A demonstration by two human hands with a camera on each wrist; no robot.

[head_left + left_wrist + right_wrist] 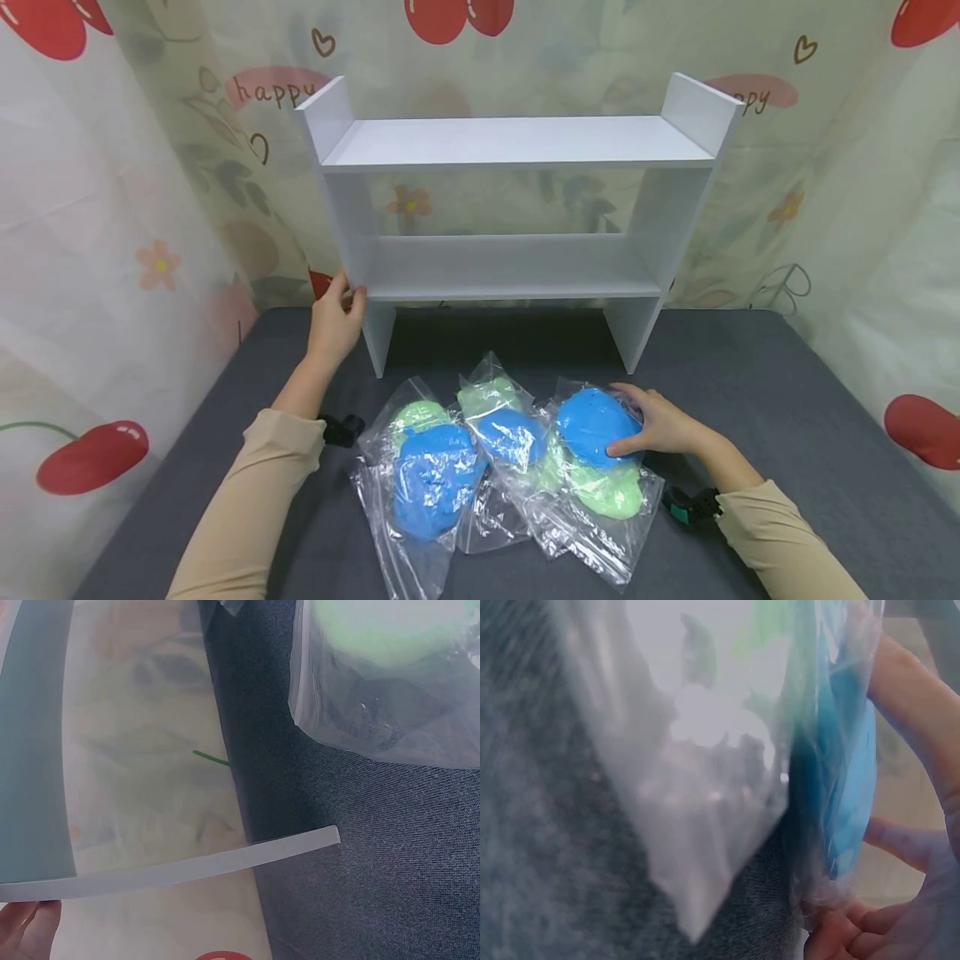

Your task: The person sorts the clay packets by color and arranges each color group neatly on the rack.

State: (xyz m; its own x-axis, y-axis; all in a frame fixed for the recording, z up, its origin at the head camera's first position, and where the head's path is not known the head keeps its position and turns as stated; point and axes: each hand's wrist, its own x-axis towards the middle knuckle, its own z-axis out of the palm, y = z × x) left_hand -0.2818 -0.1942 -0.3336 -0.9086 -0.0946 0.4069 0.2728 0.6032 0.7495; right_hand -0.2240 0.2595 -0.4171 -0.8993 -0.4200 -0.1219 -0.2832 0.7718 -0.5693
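Note:
A white shelf unit (517,268) stands upright on the dark table. My left hand (333,325) touches its left side panel (187,868); in the left wrist view, the fingertips (41,926) meet the panel's outer face. Clear plastic bags holding blue and pale green rounded pieces lie in front of the shelf. My right hand (663,423) grips the rightmost bag (611,492) around its blue piece (596,425), thumb on the near side and fingers on the far side. What the pieces are, I cannot tell.
A left bag (435,483) and a middle bag (510,433) lie side by side, partly overlapping. The grey-black table (750,375) ends at a printed curtain (862,208) behind and beside it. A thin looped cord (783,283) hangs at the back right.

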